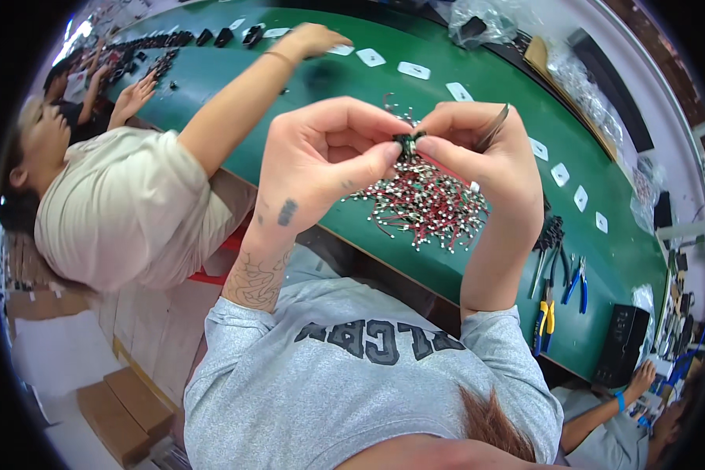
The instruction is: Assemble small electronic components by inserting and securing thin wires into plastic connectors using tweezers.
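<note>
Both hands are raised over the table and meet at the fingertips around a small dark part (408, 146), black with a bit of green. My left hand (317, 153) pinches its left side between thumb and forefinger. My right hand (489, 157) pinches the other side, and a thin metal tool (495, 125), perhaps tweezers, sticks up among its fingers. A short red wire seems to run below the right thumb to a white tip (475, 187). Under the hands lies a heap of small red and black wires with white connectors (427, 207). The fingers partly hide the part.
Right of the heap lie yellow-and-blue pliers (544, 323), blue-handled cutters (577, 286) and a black box (623, 343). White cards (413, 70) line the green table (329, 94). A co-worker (125, 196) reaches across at left; another person's arm (611, 403) is at lower right.
</note>
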The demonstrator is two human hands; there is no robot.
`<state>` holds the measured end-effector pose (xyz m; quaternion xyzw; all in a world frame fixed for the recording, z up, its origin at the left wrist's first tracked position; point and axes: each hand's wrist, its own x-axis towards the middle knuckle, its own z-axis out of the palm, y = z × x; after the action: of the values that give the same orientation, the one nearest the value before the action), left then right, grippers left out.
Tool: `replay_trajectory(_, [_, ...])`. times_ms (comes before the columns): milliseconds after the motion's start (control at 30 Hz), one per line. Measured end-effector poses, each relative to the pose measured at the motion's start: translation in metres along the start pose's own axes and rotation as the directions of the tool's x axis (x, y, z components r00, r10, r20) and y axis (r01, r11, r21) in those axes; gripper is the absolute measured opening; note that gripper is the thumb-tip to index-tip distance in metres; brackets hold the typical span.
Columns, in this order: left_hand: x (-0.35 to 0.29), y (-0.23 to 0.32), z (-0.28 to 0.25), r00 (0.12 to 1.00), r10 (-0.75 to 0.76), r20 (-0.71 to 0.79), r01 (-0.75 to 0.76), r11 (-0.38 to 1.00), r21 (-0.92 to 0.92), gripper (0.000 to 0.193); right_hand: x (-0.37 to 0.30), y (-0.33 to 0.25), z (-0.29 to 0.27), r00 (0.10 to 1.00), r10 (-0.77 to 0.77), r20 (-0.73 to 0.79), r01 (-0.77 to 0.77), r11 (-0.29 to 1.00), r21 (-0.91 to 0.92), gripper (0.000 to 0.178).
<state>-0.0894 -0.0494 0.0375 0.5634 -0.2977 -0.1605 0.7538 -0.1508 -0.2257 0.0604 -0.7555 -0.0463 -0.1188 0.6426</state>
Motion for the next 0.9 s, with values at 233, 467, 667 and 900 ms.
replay_trajectory(233, [-0.024,-0.022,-0.039,0.993,-0.097,0.066,0.095,0.995,0.028,0.014,0.016,0.028,0.021,0.942,0.172,0.288,-0.139,0.982,-0.131,0.010])
replay_trajectory(467, [-0.030,-0.067,-0.084,0.958,-0.235,0.162,0.243,0.969,-0.035,0.014,0.002,0.067,0.064,0.950,0.292,0.110,-0.261,0.937,-0.234,0.020])
replay_trajectory(667, [-0.003,-0.141,-0.157,0.929,-0.291,-0.227,0.258,0.952,-0.166,0.028,0.013,0.107,0.059,0.882,0.348,-0.319,-0.448,0.830,-0.333,0.035])
replay_trajectory(900, [0.014,-0.170,-0.163,0.877,0.054,-0.478,0.012,0.991,0.134,0.034,0.067,0.150,0.040,0.924,0.096,-0.370,-0.299,0.784,-0.544,0.033])
